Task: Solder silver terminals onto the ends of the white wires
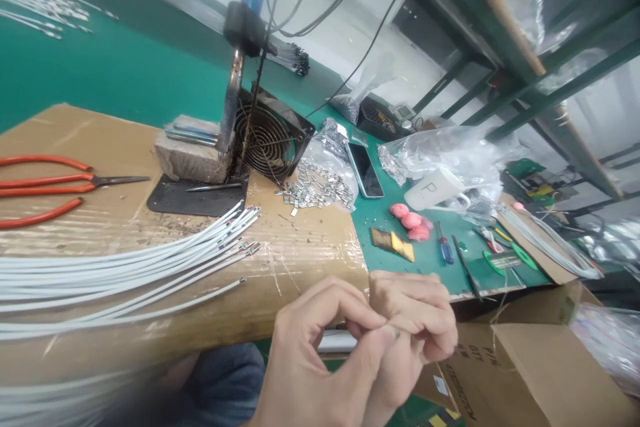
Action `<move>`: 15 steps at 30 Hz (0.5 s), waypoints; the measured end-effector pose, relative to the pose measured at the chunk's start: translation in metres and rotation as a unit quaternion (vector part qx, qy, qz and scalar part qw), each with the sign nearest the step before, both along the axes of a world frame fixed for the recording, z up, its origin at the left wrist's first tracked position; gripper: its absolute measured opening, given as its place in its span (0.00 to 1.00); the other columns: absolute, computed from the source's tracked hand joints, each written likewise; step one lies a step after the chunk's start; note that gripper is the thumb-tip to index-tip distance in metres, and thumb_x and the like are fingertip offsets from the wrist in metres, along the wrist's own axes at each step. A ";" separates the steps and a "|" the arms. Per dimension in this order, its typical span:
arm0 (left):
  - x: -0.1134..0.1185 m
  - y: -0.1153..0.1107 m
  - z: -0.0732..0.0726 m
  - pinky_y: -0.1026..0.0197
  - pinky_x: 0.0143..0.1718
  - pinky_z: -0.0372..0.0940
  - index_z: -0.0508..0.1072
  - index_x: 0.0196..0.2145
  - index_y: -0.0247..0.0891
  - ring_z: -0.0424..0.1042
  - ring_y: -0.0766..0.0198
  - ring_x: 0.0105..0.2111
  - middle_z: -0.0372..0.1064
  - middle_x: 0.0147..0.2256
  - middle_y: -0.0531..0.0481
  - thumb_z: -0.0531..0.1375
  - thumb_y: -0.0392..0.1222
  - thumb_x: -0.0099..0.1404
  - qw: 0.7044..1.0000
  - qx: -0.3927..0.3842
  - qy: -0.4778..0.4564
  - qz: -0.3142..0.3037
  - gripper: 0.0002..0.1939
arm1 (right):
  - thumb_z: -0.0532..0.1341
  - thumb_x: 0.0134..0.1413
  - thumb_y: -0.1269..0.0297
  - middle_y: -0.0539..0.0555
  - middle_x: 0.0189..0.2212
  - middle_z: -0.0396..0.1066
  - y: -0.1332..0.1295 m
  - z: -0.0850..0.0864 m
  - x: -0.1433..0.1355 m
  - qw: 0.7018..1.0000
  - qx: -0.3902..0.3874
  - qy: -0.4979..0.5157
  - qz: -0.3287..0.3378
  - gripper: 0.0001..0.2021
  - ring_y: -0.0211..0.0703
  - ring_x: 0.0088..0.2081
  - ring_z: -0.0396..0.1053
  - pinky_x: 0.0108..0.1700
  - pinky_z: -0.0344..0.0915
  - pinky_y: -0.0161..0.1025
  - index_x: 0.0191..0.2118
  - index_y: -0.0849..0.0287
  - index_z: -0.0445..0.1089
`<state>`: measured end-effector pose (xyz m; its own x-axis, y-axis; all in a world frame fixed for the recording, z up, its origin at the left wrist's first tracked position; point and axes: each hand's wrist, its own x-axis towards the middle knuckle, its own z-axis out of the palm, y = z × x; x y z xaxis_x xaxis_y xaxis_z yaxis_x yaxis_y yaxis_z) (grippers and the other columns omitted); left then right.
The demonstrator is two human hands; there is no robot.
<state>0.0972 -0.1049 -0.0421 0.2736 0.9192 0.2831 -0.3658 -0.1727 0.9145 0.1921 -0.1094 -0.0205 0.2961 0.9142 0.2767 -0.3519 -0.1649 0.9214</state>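
Observation:
My left hand [320, 353] is in front of the cardboard edge, thumb and forefinger pinched together. Its fingertips meet my right hand [417, 320], whose fingers are curled closed. Whatever is between the fingertips is too small and covered to make out. To the left lies a bundle of white cables [125, 273] with small metal ends, on the cardboard sheet [310, 260]. Beyond the hands, a heap of small metal terminals [320, 188] spills from a clear plastic bag.
A soldering iron [234, 93] stands upright beside a grey block [193, 160] and a black fan [270, 137]. Orange-handled pliers [75, 180] lie left. Rightward are a phone [365, 170], a white mug [437, 188], a screwdriver [444, 247] and an open carton [560, 373].

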 end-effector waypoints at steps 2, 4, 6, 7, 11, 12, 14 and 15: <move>0.000 0.000 0.000 0.65 0.33 0.70 0.75 0.29 0.38 0.75 0.65 0.30 0.73 0.29 0.53 0.64 0.28 0.63 1.000 0.002 -0.001 0.002 0.08 | 0.57 0.63 0.86 0.51 0.15 0.61 0.000 0.000 -0.001 1.000 -0.004 0.001 0.002 0.22 0.29 0.16 0.49 0.20 0.40 0.35 0.18 0.66 0.71; 0.000 0.000 -0.001 0.65 0.33 0.71 0.75 0.30 0.38 0.75 0.65 0.31 0.74 0.29 0.53 0.64 0.27 0.63 1.000 0.006 -0.004 0.004 0.08 | 0.57 0.63 0.86 0.51 0.15 0.61 0.000 0.000 -0.001 1.000 -0.004 -0.003 0.003 0.22 0.29 0.16 0.49 0.20 0.40 0.35 0.18 0.65 0.71; 0.000 0.000 -0.001 0.65 0.34 0.71 0.76 0.30 0.38 0.75 0.65 0.31 0.74 0.30 0.53 0.63 0.27 0.64 1.000 0.007 -0.007 0.005 0.09 | 0.57 0.64 0.85 0.51 0.15 0.61 0.000 0.001 -0.001 1.000 -0.003 -0.010 0.004 0.23 0.29 0.16 0.49 0.20 0.40 0.35 0.18 0.65 0.71; 0.000 0.000 -0.001 0.65 0.34 0.71 0.76 0.30 0.38 0.76 0.65 0.31 0.74 0.30 0.53 0.63 0.27 0.64 1.000 0.007 -0.009 0.006 0.09 | 0.58 0.64 0.85 0.51 0.15 0.61 0.001 0.001 -0.001 1.000 -0.001 -0.013 0.005 0.23 0.29 0.16 0.49 0.20 0.40 0.35 0.18 0.64 0.70; 0.000 0.001 -0.001 0.66 0.33 0.71 0.76 0.30 0.38 0.76 0.66 0.31 0.75 0.30 0.53 0.64 0.27 0.64 1.000 0.008 -0.013 0.008 0.08 | 0.59 0.64 0.84 0.51 0.15 0.62 0.002 0.001 0.000 1.000 -0.007 -0.024 0.007 0.23 0.28 0.16 0.49 0.20 0.41 0.33 0.17 0.64 0.70; 0.000 0.001 -0.001 0.66 0.33 0.71 0.76 0.29 0.38 0.76 0.66 0.31 0.75 0.30 0.53 0.64 0.27 0.64 1.000 0.003 -0.010 0.008 0.08 | 0.59 0.64 0.83 0.51 0.15 0.62 0.002 0.000 0.000 1.000 -0.004 -0.029 0.008 0.23 0.28 0.16 0.49 0.20 0.41 0.33 0.17 0.64 0.70; -0.001 0.002 0.000 0.67 0.34 0.71 0.76 0.28 0.38 0.76 0.67 0.31 0.75 0.29 0.53 0.64 0.28 0.63 1.000 -0.005 -0.005 0.007 0.09 | 0.59 0.65 0.82 0.49 0.14 0.60 0.002 0.000 0.002 0.999 0.006 -0.039 0.009 0.24 0.28 0.15 0.48 0.19 0.41 0.33 0.17 0.64 0.69; -0.001 0.002 0.001 0.67 0.34 0.71 0.76 0.28 0.38 0.76 0.67 0.31 0.75 0.29 0.54 0.64 0.27 0.63 1.000 -0.012 -0.005 0.010 0.09 | 0.59 0.65 0.82 0.48 0.14 0.60 0.002 -0.001 0.003 0.999 0.013 -0.045 0.010 0.24 0.28 0.15 0.48 0.19 0.41 0.33 0.16 0.64 0.69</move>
<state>0.0965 -0.1032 -0.0415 0.2527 0.9312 0.2627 -0.3711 -0.1574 0.9151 0.1955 -0.1074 -0.0216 0.2506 0.9119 0.3251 -0.4289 -0.1965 0.8817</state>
